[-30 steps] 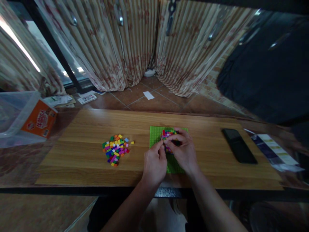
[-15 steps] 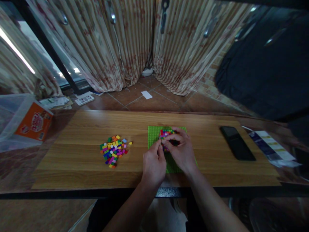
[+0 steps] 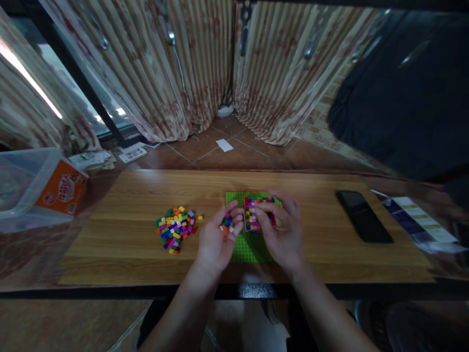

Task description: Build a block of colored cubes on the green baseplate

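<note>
My left hand (image 3: 216,239) is turned palm up with its fingers curled, cupping several small toy bricks (image 3: 226,223) in mixed colours. Its fingertips are just left of a multicoloured brick build (image 3: 252,222), which sits on a green studded baseplate (image 3: 249,250). Over the build is my right hand (image 3: 282,230), thumb and index fingertips close together at its top. Whether a brick is between those tips is too small to tell. The right hand covers part of the build's right side.
A pile of loose bricks (image 3: 175,229) lies left of the baseplate on the wooden table (image 3: 128,244). A black phone (image 3: 362,217) and printed papers (image 3: 421,222) are at the right. Beyond the table's left end stands a clear plastic bin (image 3: 25,190) with an orange label.
My left hand has drawn back left from the build and turned up, showing the bricks in it. My right hand has shifted slightly right, uncovering more of the build.
</note>
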Available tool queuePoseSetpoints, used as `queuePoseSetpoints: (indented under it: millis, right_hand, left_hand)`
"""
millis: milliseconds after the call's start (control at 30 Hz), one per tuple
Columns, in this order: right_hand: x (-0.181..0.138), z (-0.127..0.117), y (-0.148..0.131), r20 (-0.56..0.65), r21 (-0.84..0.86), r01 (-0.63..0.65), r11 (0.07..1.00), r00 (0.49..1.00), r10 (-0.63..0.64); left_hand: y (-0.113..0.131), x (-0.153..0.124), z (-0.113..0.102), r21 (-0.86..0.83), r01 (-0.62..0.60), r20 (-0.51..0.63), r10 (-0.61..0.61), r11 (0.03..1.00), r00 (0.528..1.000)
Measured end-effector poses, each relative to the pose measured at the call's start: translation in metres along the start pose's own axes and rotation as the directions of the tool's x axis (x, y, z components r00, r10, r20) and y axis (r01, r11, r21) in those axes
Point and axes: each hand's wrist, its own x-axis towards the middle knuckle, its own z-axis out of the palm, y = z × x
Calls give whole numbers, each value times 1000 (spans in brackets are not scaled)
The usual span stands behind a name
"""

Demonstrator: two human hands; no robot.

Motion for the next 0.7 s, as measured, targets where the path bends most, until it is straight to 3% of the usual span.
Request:
queuePoseSetpoints:
  millis: [200,367,700]
  right_hand:
    - [-1,2,-21,147,73,151,986,976,-160]
    - [-3,8,-24,245,14,123,992,962,-122]
    - [-4,12,-34,179,137,37,990,982,-61]
  left_hand:
    - [3,-3,5,-113,48,110,-35,992,993]
    - [3,-4,3,-78,52,144,-41,996,989]
    - [-3,-3,4,-21,-12,154,15,1000,988]
